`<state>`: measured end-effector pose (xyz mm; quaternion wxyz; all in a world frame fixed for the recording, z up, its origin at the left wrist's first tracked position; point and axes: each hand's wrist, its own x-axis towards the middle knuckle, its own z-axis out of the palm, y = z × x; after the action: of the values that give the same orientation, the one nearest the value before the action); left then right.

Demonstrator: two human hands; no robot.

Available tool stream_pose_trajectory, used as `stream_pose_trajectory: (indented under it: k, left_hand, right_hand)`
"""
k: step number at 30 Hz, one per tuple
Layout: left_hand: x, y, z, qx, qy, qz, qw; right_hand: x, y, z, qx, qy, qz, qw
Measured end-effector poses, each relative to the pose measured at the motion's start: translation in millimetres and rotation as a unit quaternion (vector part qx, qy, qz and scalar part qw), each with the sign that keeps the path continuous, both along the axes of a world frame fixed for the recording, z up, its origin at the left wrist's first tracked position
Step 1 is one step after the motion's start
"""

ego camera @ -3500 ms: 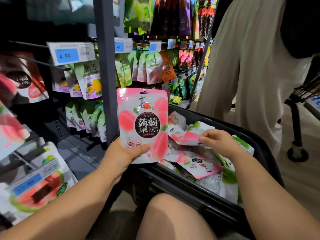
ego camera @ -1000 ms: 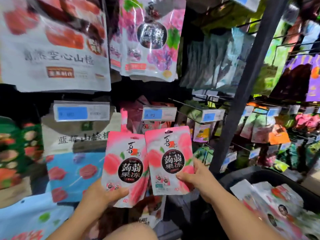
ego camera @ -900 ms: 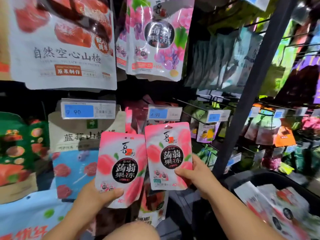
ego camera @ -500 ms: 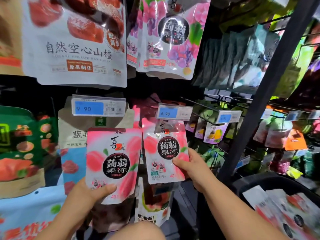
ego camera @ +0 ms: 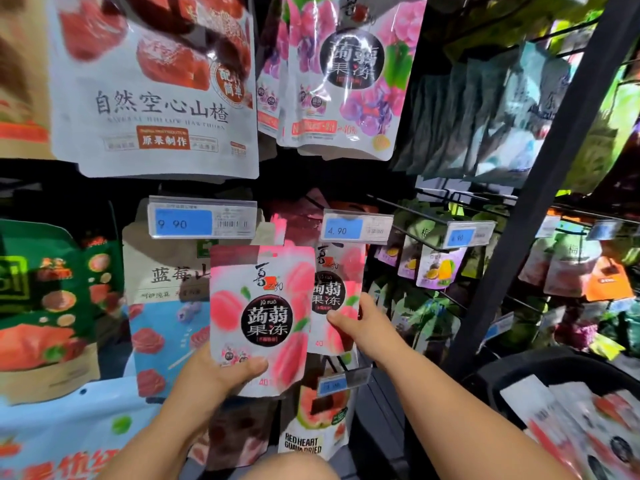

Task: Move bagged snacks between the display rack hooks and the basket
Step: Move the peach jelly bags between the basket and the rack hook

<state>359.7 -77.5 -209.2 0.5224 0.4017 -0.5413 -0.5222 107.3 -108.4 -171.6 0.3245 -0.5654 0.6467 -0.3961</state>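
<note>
Against the crowded snack rack (ego camera: 554,161), my right hand (ego camera: 367,327) pinches one peach jelly bag (ego camera: 337,289) just under the 4.90 tag (ego camera: 356,227), where I judge its hole must next find the hidden hook, while my left hand (ego camera: 221,372) grips the second bag (ego camera: 263,317) in front.

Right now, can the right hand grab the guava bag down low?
Probably not yet. The guava bag hangs just below with its lower front uncovered, but the right hand is gripping a peach jelly bag, so its fingers are busy.
</note>
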Motion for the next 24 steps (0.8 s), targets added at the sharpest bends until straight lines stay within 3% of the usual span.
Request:
stream_pose_trajectory:
  k: [13,18,24]
  left_hand:
    - [-34,-12,9,0.025,0.010,-0.067,0.997]
    - [-48,-8,12,0.031,0.023,-0.091,0.995]
    - [-60,-12,14,0.029,-0.019,-0.109,0.993]
  right_hand:
    - [-1,29,6,-0.121,-0.014,-0.031,0.992]
    - [6,35,3,-0.115,0.072,0.005,0.991]
    - [2,41,0,-0.083,-0.108,0.038,0.990]
